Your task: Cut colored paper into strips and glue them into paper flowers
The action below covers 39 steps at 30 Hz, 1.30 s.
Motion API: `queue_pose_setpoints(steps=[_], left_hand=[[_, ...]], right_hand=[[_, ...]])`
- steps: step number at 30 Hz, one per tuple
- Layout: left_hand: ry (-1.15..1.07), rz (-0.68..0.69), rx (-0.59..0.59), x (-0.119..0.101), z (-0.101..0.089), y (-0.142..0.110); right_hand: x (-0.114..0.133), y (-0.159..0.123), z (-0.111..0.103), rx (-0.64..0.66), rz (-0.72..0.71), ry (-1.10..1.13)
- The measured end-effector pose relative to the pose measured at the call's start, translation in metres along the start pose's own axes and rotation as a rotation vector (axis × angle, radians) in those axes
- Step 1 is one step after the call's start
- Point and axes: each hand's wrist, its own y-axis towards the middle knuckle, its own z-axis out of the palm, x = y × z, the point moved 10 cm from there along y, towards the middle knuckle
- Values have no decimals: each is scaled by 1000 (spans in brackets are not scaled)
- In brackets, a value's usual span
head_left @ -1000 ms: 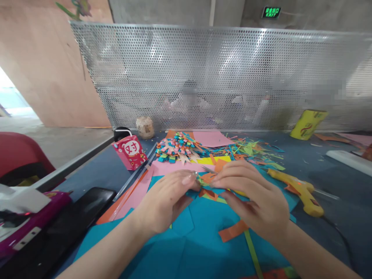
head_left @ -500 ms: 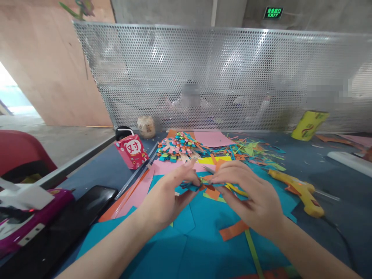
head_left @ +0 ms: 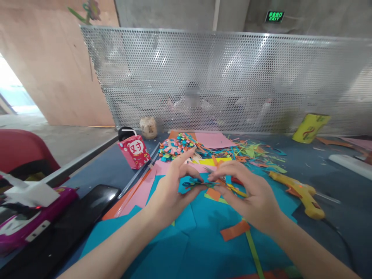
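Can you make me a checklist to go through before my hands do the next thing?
1. Left hand has the little blue paper piece: ok.
2. Right hand at the piece's other end: ok.
3. Scissors away from fingers: not ok, close to the right hand.
4. Glue gun not touching hands: ok.
5. Glue gun cool: cannot tell.
6. Paper scraps tidied up: not ok, scattered.

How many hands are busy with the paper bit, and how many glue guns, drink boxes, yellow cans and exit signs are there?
Hands at the blue paper piece (left hand, right hand): 2
Glue gun: 1
Drink box: 1
Yellow can: 1
Exit sign: 1
Total: 6
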Motion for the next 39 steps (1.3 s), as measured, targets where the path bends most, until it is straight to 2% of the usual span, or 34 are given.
queue_pose_setpoints(steps=[5,17,22,27,30,33,36,39], left_hand=[[-21,-50,-14,4,-1,2],[-273,-307,8,27,11,0],[-284,-342,-17,32,9,1],[-265,-333,-25,33,9,0],[-189,-241,-55,24,1,2],[11,-14,-69,-2,-8,3],[224,226,35,-29,-3,-1],[299,397,88,-45,2,-7]], right_hand=[[-8,-1,4,25,66,15],[-25,-3,9,22,171,62],[-29,-2,9,12,207,81],[-27,-2,11,29,174,43],[-22,-1,8,14,134,14],[-8,0,2,-14,23,-28],[12,-2,-3,-44,-146,-118],[26,-7,-5,-65,-280,-216]])
